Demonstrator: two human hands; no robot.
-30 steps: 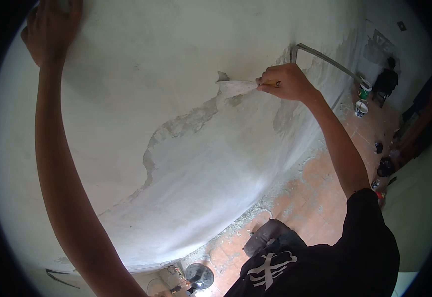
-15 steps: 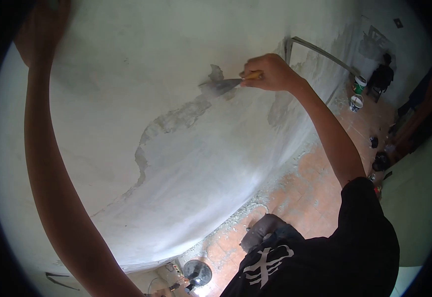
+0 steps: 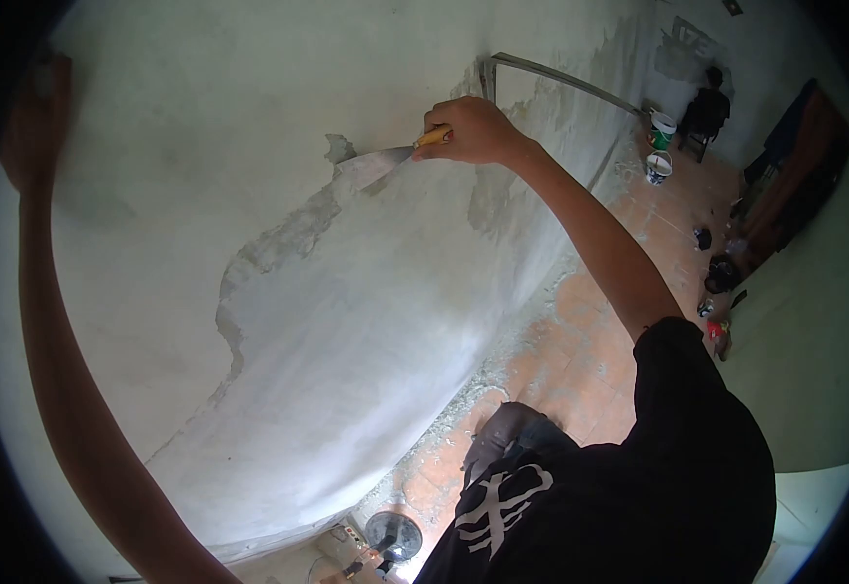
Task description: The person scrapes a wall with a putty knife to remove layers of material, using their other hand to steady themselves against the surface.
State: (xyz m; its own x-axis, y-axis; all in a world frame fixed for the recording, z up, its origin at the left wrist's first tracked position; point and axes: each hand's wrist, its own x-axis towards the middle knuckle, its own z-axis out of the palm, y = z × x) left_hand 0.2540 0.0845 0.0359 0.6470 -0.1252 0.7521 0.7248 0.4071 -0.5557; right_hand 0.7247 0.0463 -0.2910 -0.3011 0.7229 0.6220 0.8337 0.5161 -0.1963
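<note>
My right hand (image 3: 475,130) is closed around the yellowish wooden handle of a putty knife (image 3: 378,165). Its flat metal blade lies against the wall (image 3: 347,321), pointing left, beside a small grey patch of bare plaster (image 3: 339,149). From the blade a rough, chipped strip (image 3: 274,241) runs down and left, where the paint coat is gone. At the far upper left, my left hand (image 3: 35,127) rests on the wall, holding nothing visible; its fingers are dim and partly lost in the dark image edge.
Scraped debris litters the tiled floor (image 3: 580,360) along the wall's foot. A grey conduit (image 3: 571,76) bends along the wall. Two buckets (image 3: 658,167) and a person seated on a chair (image 3: 705,112) are farther off. A round black basin (image 3: 393,535) stands at the bottom.
The view has shifted, so wall and arms appear farther left. The putty knife's blade now shows its broad, pale face, turned from its darker, narrower look. My right hand keeps its hold.
</note>
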